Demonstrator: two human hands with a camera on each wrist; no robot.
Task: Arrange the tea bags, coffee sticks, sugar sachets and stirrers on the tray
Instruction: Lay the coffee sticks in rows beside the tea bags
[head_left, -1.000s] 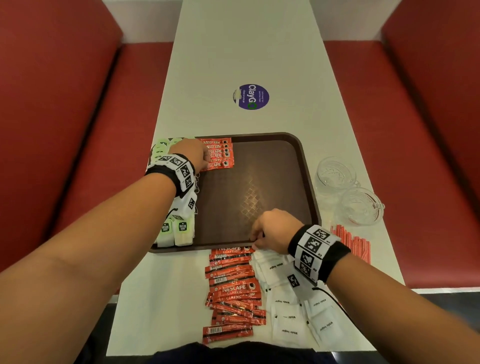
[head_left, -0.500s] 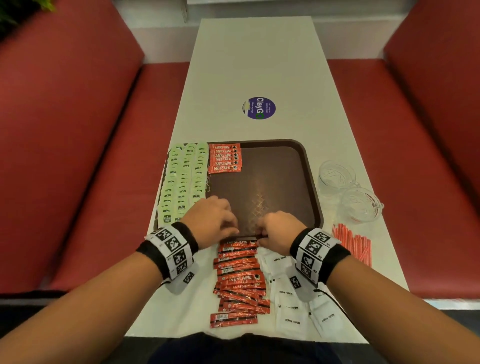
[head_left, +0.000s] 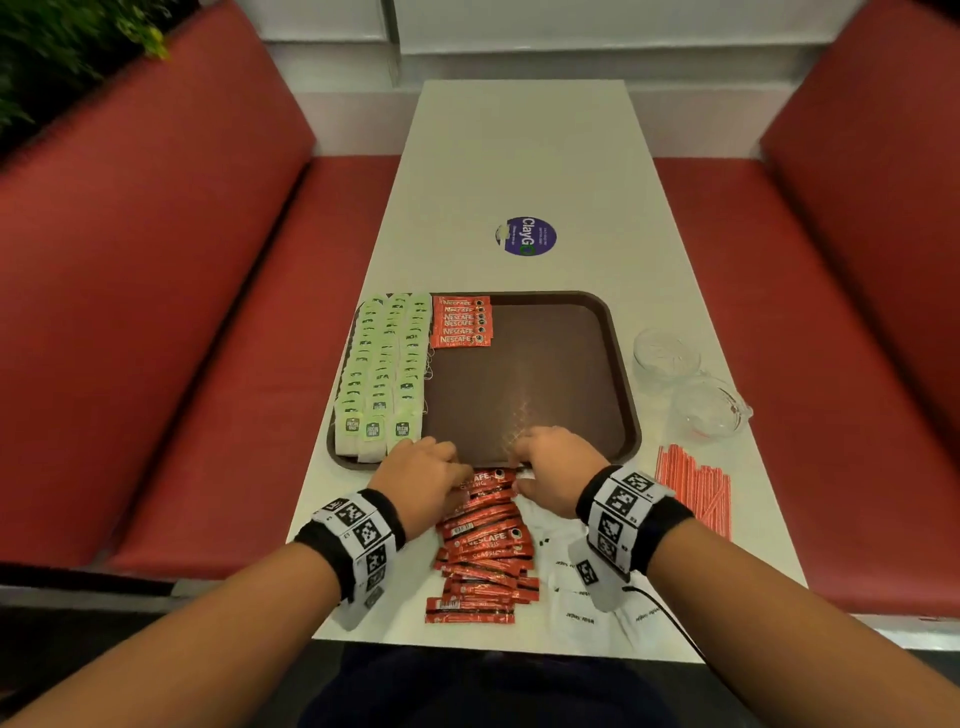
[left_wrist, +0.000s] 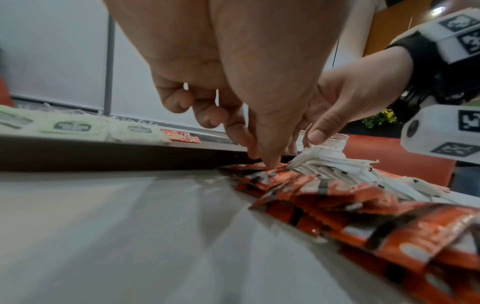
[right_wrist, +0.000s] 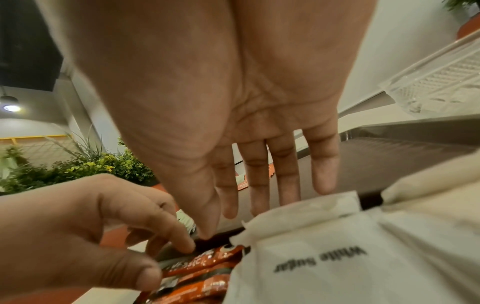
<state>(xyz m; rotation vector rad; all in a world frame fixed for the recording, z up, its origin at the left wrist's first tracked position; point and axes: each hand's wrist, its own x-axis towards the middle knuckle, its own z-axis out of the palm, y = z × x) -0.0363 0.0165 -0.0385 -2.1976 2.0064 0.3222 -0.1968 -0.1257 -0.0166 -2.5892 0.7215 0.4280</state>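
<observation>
- A long white counter (head_left: 519, 156) runs up the middle of the frame.
- Red padded benches (head_left: 182, 312) stand at left and right.
- A white wall (head_left: 571, 31) closes the top.
- Green plants (head_left: 62, 47) show in the upper left corner.
- A round ceiling lamp (right_wrist: 10, 107) shines at the left edge.

A brown tray (head_left: 618, 364) is seen, with pale green tea bags (head_left: 384, 364), red coffee sticks (head_left: 483, 540), white sugar sachets (head_left: 576, 618), and red-and-white striped stirrers (head_left: 693, 488).

I'm looking at a café or diner booth: red padded benches (head_left: 171, 322) flank a narrow white worktop (head_left: 519, 156), with planter greenery (head_left: 62, 47) behind.
</observation>
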